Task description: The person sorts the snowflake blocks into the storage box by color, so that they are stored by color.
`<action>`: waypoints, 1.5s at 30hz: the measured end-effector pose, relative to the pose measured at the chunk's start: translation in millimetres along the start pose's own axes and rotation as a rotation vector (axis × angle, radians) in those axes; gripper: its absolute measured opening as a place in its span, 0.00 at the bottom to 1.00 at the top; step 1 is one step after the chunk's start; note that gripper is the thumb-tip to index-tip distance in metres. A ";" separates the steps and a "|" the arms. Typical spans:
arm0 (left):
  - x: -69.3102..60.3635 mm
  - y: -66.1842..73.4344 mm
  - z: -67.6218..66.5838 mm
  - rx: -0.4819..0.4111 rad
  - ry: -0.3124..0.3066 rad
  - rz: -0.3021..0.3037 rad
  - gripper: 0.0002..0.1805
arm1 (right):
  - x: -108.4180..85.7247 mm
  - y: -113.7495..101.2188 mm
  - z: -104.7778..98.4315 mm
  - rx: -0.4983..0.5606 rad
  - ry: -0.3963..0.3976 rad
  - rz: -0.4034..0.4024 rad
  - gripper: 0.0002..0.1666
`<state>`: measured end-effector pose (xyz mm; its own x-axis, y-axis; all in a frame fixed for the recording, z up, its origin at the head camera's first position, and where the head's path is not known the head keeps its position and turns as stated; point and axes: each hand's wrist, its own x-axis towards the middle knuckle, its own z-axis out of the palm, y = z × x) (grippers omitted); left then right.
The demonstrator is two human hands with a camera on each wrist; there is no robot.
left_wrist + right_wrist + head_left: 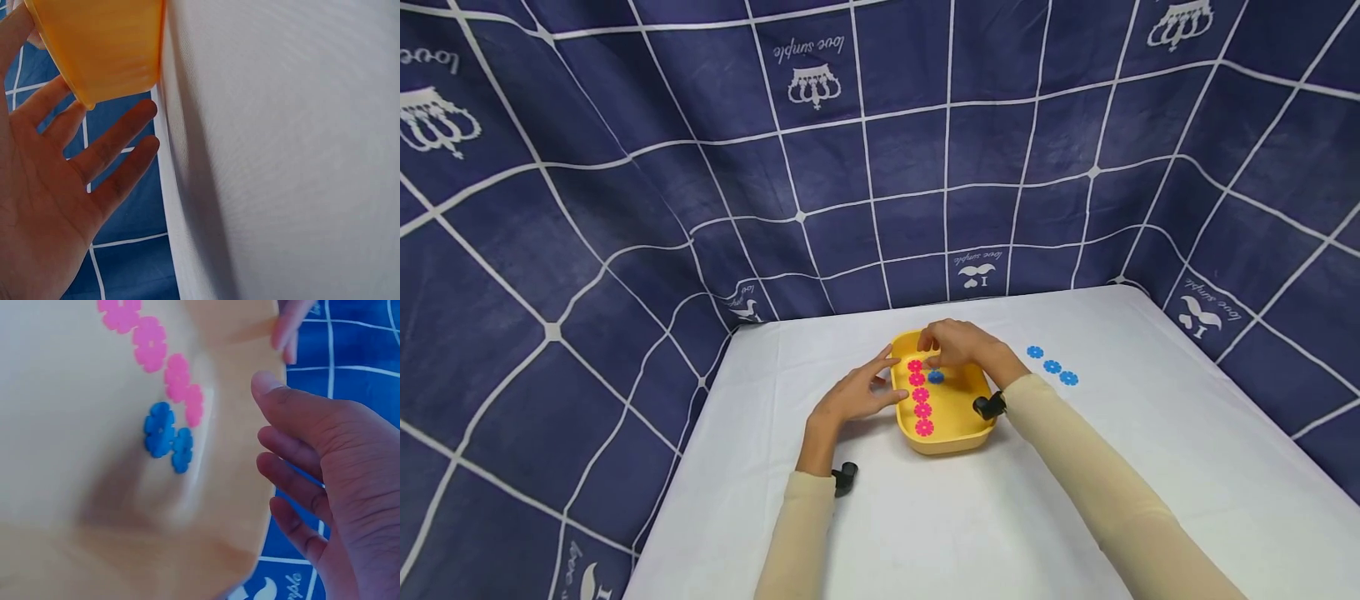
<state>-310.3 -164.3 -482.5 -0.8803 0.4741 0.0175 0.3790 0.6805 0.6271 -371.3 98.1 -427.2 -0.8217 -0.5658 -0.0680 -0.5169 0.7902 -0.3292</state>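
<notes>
A yellow plastic tray (958, 421) with raised walls stands on the table. Several pink flower-shaped discs (922, 410) form a row along its left side. Beside the far end of that row lie two blue flower-shaped discs (159, 430), close together on the tray floor. My left hand (856, 393) is at the tray's left wall, fingers spread and some of them against the rim. Over the tray's far part is my right hand (958, 342), its fingers loosely bent. In the right wrist view, nothing shows between that thumb and the fingers.
Three more blue flower-shaped discs (1052, 367) lie in a slanting line on the white tablecloth (1150, 433), right of the tray. A dark blue checked curtain (910, 158) hangs behind the table and at both sides.
</notes>
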 end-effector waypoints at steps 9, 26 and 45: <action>-0.5 -2.8 -4.4 0.022 0.028 -0.005 0.46 | -4.8 -9.4 -14.2 0.045 0.097 -0.074 0.23; -0.5 5.1 -11.0 0.115 0.013 -0.024 0.46 | -19.7 -15.5 -30.1 0.032 0.161 -0.116 0.26; 0.9 7.0 -5.4 0.126 0.022 -0.035 0.44 | -27.4 -9.3 -26.2 0.055 0.186 -0.115 0.27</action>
<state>-309.9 -162.1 -473.8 -0.8991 0.4376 0.0153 0.3798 0.7619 0.5246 -350.3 112.4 -397.6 -0.7909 -0.5941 0.1465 -0.6001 0.7062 -0.3756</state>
